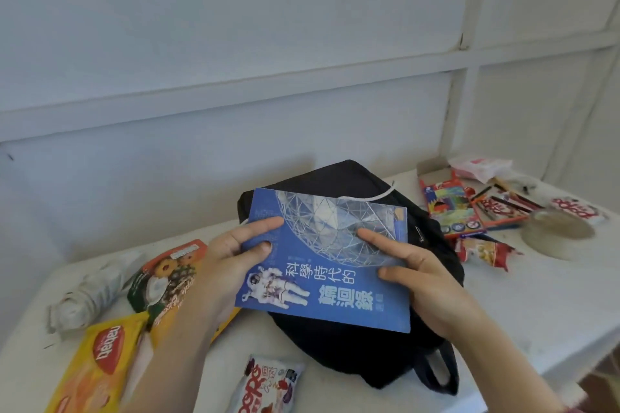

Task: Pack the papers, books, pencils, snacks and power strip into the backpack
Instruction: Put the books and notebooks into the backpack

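A blue book [339,288] with an astronaut and a wire globe on its cover is held flat above the black backpack [369,352], which lies on the white table [536,305]. My left hand [231,255] grips the book's left edge, thumb on the cover. My right hand [412,271] holds its right side, forefinger stretched across the cover. A white cord [382,194] loops out from behind the book's far edge. Coloured pencil boxes [449,208] lie at the right. Snack packs lie at the left [167,275], the front left [97,365] and the front [268,382].
A crumpled white wrapper [90,295] lies at the far left. A roll of tape [557,235], a red snack bag [486,251] and loose pencils [510,201] sit at the right. A wall stands close behind the table. The table's edge drops off at the lower right.
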